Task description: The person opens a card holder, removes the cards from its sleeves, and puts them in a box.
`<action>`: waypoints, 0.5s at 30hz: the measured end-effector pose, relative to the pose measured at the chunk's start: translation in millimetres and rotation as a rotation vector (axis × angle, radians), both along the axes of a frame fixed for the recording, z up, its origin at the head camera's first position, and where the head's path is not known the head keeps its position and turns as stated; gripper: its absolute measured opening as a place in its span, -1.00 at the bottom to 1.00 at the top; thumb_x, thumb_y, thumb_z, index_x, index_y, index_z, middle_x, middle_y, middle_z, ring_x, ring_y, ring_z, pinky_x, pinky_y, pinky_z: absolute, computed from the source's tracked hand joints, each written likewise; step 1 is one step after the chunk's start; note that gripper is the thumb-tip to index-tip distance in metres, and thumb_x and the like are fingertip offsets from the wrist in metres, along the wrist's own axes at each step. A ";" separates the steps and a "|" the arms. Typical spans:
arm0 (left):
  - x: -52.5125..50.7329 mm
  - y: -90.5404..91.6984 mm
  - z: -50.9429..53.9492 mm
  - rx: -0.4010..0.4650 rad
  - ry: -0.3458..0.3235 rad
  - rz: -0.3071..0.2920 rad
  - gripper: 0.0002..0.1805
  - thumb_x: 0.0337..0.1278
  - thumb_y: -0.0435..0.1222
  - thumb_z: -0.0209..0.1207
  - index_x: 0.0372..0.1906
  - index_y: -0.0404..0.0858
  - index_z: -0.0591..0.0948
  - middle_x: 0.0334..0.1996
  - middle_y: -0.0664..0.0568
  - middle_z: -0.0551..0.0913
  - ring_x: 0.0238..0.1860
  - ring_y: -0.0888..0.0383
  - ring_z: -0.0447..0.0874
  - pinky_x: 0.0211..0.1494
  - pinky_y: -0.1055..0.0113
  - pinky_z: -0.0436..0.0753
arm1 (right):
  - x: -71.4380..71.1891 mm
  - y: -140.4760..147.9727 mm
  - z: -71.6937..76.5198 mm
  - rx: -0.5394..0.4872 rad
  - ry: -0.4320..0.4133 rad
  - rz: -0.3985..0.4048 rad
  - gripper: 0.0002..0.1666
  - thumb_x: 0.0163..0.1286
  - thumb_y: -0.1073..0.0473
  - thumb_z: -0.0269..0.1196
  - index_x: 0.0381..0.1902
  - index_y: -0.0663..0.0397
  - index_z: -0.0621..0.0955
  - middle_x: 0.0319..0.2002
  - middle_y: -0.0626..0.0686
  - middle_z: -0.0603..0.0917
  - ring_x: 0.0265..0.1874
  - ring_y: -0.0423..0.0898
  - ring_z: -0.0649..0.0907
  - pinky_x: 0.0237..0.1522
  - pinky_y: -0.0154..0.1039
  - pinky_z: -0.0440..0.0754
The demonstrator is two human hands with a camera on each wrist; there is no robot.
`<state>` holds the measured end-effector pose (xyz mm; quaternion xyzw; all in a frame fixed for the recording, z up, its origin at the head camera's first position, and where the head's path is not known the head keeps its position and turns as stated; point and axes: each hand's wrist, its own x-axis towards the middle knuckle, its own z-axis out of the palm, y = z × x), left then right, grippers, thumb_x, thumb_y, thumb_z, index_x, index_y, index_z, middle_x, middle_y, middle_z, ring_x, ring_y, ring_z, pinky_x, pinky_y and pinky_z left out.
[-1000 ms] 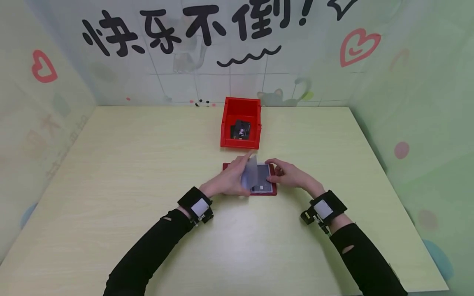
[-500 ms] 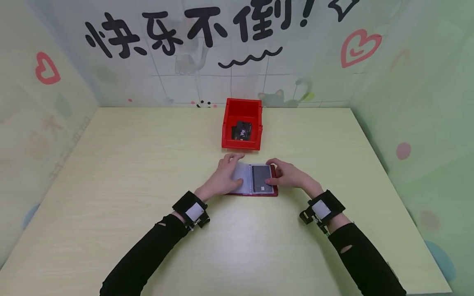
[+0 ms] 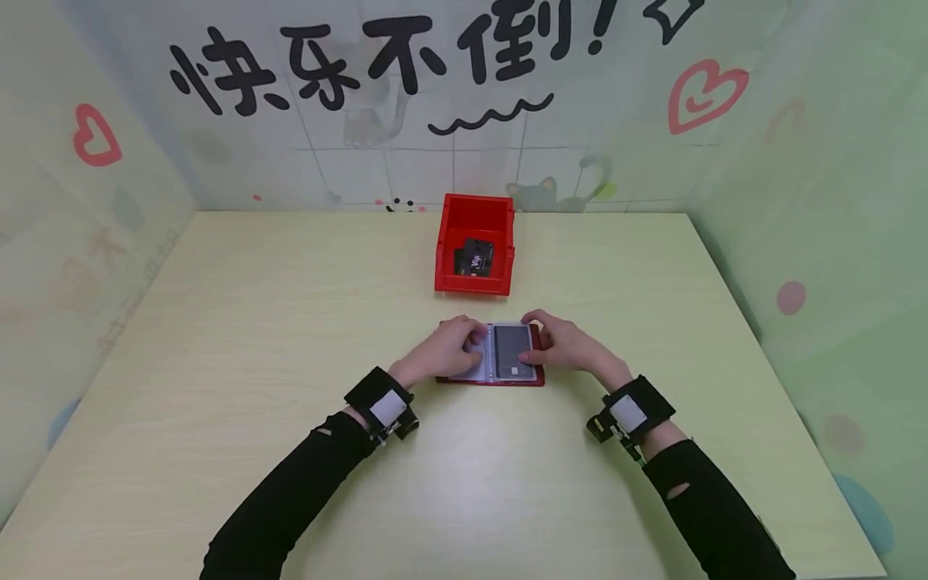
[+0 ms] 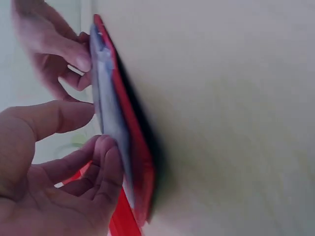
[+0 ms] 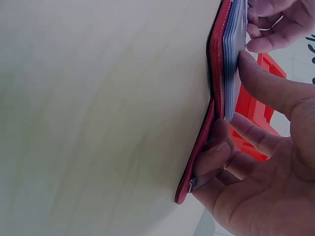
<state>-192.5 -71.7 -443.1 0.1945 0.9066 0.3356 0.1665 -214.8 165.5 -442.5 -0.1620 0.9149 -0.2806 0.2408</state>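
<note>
A red card holder [image 3: 538,354] lies spread flat on the table with its clear sleeves showing. The right-hand sleeve contains a dark grey card [image 3: 508,348]; a pale clear sleeve [image 4: 111,98] faces up on the left. My left hand [image 3: 441,350] is over the left half, its bent fingertips touching the sleeve and the thumb apart from them. At the right edge, my right hand [image 3: 569,345] grips the holder. Its thumb [image 5: 266,86] presses on the stack of sleeves while its fingers curl at the cover flap [image 5: 189,167], near a metal snap.
Just beyond the card holder stands a red bin [image 3: 473,284] with several dark cards [image 3: 477,258] inside, one marked "Vip". Printed panels enclose the pale wooden table [image 3: 290,282] at the back and both sides.
My left hand turned a clear sleeve over to the left and flattened it. Since then its stretched fingers have curled in toward the middle. My right hand has kept its place.
</note>
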 end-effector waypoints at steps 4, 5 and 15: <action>-7.0 5.7 4.8 0.052 -0.106 0.069 -0.59 0.33 -0.37 0.16 0.23 -0.41 0.57 -0.10 -0.17 0.65 -0.17 0.05 0.56 -0.06 0.34 0.62 | 0.5 0.2 -0.2 -0.005 0.010 -0.006 -0.23 0.32 0.02 0.39 0.38 0.03 0.32 -0.21 0.15 0.57 -0.20 -0.01 0.54 -0.21 -0.25 0.48; -8.9 7.3 5.6 0.061 -0.121 0.089 -0.60 0.33 -0.37 0.15 0.22 -0.41 0.58 -0.11 -0.17 0.66 -0.20 0.05 0.58 -0.10 0.35 0.62 | 0.5 0.0 -0.3 -0.007 0.009 -0.006 -0.22 0.32 0.01 0.39 0.38 0.03 0.32 -0.21 0.15 0.56 -0.20 -0.01 0.54 -0.22 -0.25 0.47; -13.2 18.0 22.8 0.175 -0.319 0.264 -0.62 0.30 -0.33 0.20 0.15 -0.41 0.63 0.01 -0.21 0.68 -0.11 -0.02 0.66 0.04 0.24 0.68 | 0.2 -3.4 -0.7 0.008 0.010 -0.024 -0.22 0.29 -0.02 0.42 0.35 0.01 0.33 -0.21 0.14 0.57 -0.19 -0.01 0.53 -0.20 -0.25 0.47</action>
